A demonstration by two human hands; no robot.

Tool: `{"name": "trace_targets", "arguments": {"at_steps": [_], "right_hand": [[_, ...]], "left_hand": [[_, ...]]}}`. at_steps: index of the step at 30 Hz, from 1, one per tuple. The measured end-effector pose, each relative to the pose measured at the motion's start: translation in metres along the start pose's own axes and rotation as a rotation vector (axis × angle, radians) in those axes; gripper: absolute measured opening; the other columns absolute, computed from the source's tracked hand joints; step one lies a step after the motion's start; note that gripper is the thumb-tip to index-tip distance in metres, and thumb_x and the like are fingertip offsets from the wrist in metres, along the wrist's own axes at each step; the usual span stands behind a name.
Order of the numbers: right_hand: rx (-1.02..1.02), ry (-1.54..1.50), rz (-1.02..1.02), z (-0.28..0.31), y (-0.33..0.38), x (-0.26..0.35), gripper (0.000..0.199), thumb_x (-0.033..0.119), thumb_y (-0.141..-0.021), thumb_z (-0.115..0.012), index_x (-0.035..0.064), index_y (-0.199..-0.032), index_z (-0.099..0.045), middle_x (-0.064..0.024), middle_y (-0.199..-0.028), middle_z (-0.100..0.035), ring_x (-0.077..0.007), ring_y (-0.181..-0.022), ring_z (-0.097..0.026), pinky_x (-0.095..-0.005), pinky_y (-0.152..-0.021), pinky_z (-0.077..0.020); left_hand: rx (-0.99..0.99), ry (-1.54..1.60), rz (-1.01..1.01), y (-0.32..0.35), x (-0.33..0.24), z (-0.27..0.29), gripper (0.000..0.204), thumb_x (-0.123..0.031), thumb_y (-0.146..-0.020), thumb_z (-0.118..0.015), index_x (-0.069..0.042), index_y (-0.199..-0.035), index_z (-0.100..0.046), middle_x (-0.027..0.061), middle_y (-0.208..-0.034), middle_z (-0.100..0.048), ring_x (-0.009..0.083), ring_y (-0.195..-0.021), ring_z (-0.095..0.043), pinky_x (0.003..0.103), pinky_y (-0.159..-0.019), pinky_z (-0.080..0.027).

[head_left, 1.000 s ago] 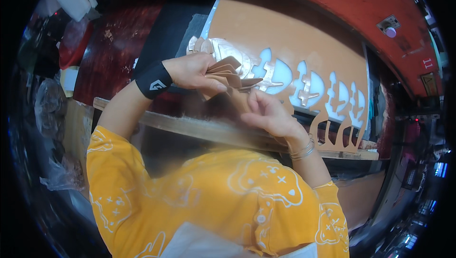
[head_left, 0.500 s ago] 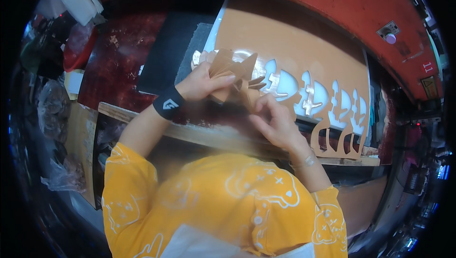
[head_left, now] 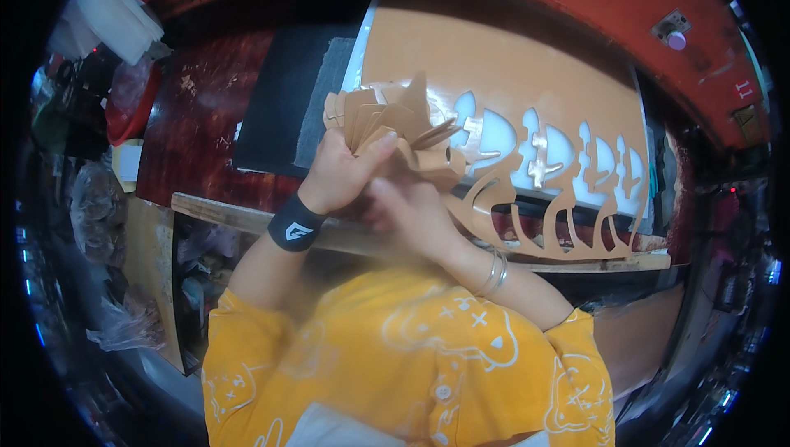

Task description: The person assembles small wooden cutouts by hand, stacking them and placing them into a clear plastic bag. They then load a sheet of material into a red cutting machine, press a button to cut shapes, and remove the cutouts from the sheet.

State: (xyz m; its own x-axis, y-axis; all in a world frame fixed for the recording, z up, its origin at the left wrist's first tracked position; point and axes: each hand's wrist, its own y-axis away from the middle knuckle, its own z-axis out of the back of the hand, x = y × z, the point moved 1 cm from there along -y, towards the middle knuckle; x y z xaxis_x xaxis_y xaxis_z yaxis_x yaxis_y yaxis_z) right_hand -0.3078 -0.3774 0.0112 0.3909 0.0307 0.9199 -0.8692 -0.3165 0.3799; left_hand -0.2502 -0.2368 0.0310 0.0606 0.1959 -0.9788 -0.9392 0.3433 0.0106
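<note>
The left hand (head_left: 341, 171), with a black wristband (head_left: 295, 223) below it, is closed around a fanned bundle of tan cut-out pieces (head_left: 387, 122), held up just left of centre. The right hand (head_left: 415, 208) sits just beside it, fingers touching the bundle's lower right pieces; its grip is blurred and I cannot tell. Beyond them lies a tan sheet (head_left: 510, 77) with cut-out openings, a black mat (head_left: 284, 97) to its left.

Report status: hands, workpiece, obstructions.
Left hand shut on fanned stack of tan cut-out wooden pieces. Right hand touching its lower edge. Nothing between the hands and the stack.
</note>
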Motion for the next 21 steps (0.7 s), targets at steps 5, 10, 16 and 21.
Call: {"name": "trace_targets", "arguments": {"at_steps": [5, 10, 16, 21], "right_hand": [[-0.177, -0.555, -0.064, -0.009, -0.005, 0.0, 0.032, 0.036, -0.094, -0.053, 0.0041, -0.099, -0.057, -0.0022, -0.077, -0.057, -0.0096, -0.062, -0.056, -0.0214, -0.055, -0.0467], [-0.156, -0.63, -0.108, -0.009, -0.005, 0.0, 0.03, 0.035, -0.092, -0.057, 0.0057, -0.096, -0.06, -0.001, -0.074, -0.058, -0.0081, -0.061, -0.054, -0.0213, -0.055, -0.0459], [-0.156, -0.129, 0.188, 0.015, 0.005, -0.001, 0.027, 0.028, -0.09, -0.061, 0.0021, -0.087, -0.066, 0.0019, -0.066, -0.056, -0.0037, -0.058, -0.049, -0.0207, -0.052, -0.042], [-0.191, 0.273, 0.284, 0.038, 0.012, -0.009, 0.023, 0.022, -0.089, -0.061, -0.0007, -0.085, -0.066, 0.0003, -0.064, -0.059, -0.0052, -0.061, -0.053, -0.0227, -0.056, -0.0445]], "left_hand": [[0.138, 0.113, 0.173, -0.002, -0.003, 0.002, 0.031, -0.026, -0.089, -0.059, 0.003, -0.098, -0.059, 0.0066, -0.083, -0.064, 0.011, -0.069, -0.059, 0.025, -0.062, -0.049], [0.072, -0.138, -0.015, -0.004, -0.011, -0.004, 0.025, -0.018, -0.087, -0.059, 0.003, -0.1, -0.059, 0.0065, -0.084, -0.065, 0.0109, -0.072, -0.06, 0.026, -0.064, -0.049], [0.122, -0.082, -0.08, -0.022, -0.011, 0.003, 0.022, -0.018, -0.084, -0.064, 0.002, -0.092, -0.063, 0.0051, -0.077, -0.066, 0.01, -0.071, -0.06, 0.026, -0.066, -0.049], [0.303, -0.093, 0.018, -0.047, 0.009, 0.012, 0.036, -0.02, -0.083, -0.067, 0.002, -0.109, -0.052, 0.0061, -0.089, -0.062, 0.0119, -0.08, -0.058, 0.026, -0.072, -0.049]]}}
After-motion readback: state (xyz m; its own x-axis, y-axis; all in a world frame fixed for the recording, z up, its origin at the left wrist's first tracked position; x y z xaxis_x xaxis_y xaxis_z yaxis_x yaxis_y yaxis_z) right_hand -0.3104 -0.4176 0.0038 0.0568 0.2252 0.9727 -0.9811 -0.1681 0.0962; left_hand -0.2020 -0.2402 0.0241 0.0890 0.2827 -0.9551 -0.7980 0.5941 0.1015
